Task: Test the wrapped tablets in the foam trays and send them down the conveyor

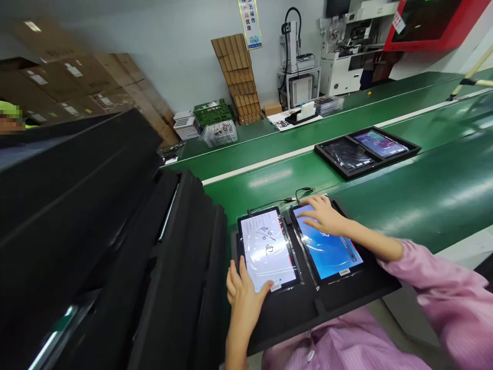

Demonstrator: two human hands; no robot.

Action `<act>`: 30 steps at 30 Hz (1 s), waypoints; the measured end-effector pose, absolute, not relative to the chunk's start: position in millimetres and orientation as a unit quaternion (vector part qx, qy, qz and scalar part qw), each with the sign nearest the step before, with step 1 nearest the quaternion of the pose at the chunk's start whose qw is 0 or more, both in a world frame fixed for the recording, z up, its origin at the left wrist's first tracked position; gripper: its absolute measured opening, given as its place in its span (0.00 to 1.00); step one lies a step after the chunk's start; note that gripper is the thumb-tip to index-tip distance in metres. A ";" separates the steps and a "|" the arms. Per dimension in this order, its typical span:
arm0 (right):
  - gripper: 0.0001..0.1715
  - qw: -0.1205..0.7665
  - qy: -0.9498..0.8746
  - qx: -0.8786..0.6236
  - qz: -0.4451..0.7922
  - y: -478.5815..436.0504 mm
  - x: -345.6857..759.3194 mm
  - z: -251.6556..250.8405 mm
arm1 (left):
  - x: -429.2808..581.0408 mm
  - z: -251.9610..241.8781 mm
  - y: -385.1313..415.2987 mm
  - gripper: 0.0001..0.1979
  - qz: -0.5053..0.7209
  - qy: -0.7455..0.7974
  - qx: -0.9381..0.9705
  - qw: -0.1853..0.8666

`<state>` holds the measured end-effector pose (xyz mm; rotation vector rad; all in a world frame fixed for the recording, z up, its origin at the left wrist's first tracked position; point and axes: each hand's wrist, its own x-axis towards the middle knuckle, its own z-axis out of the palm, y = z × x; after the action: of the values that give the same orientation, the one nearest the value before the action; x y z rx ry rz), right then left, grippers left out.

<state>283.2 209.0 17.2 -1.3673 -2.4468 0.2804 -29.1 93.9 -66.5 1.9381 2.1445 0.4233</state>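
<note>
Two tablets lie side by side in a black foam tray (pixel 285 318) in front of me. The left tablet (pixel 265 246) has a white screen with handwritten marks on it and clear film over it. My left hand (pixel 246 288) rests at its lower left corner, thumb and fingers spread along the edge. The right tablet (pixel 327 252) glows blue. Over its upper part is my right hand (pixel 323 213), fingers stretched out, and I cannot tell whether they touch the glass. Thin black cables (pixel 287 199) run to the tablets' top edges.
Tall stacks of black foam trays (pixel 173 277) crowd the left. On the green conveyor (pixel 277 180) lies another tray (pixel 346 177) with two tablets. Farther back are a green crate (pixel 211 112), a clear bin (pixel 225 132) and cartons (pixel 88 87). Part of a person (pixel 10 123) shows far left.
</note>
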 end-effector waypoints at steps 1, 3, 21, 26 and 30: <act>0.20 0.164 -0.872 -0.459 0.056 193.2 297.3 7.1 | -27.5 -64.1 100.5 0.42 0.155 0.732 0.653 0.114; 0.16 0.163 -0.879 -0.448 -0.004 168.2 319.3 -11.8 | -22.1 -59.5 112.3 0.36 0.184 0.740 0.639 0.104; 0.24 0.400 -0.772 -0.486 -0.086 137.1 337.2 -34.5 | -29.7 -59.4 114.6 0.29 0.357 0.706 0.609 0.059; 0.25 0.412 -0.760 -0.496 -0.085 135.0 338.4 -29.7 | -24.5 -55.8 113.6 0.32 0.344 0.711 0.609 0.073; 0.24 0.436 -0.754 -0.482 -0.095 135.8 335.4 -27.2 | -23.3 -55.1 112.8 0.29 0.325 0.716 0.614 0.069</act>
<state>335.4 135.8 -27.2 -1.1999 -1.8752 -0.2359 -23.3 112.8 -55.1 1.8481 2.1550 0.9790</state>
